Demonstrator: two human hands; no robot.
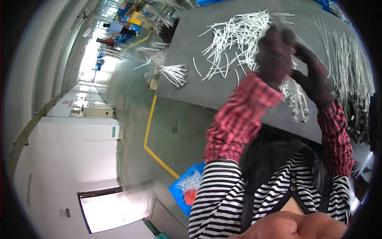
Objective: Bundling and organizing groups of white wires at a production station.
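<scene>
White strips (244, 34) left of the left hand (275, 49) likely need gentle untangling. Blur hides its grip and the right hand's (316, 83); I cannot tell.

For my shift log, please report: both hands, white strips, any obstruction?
Left hand: blurred, grip unclear. Right hand: close beside, grip unclear. White strips: loose pile on grey table. Left hand hides some from view.

A pile of thin white strips (238, 34) is lying loose, the strips crossing in many directions. At this pile's near right side, whitish pieces (295, 97) are lying together.
</scene>
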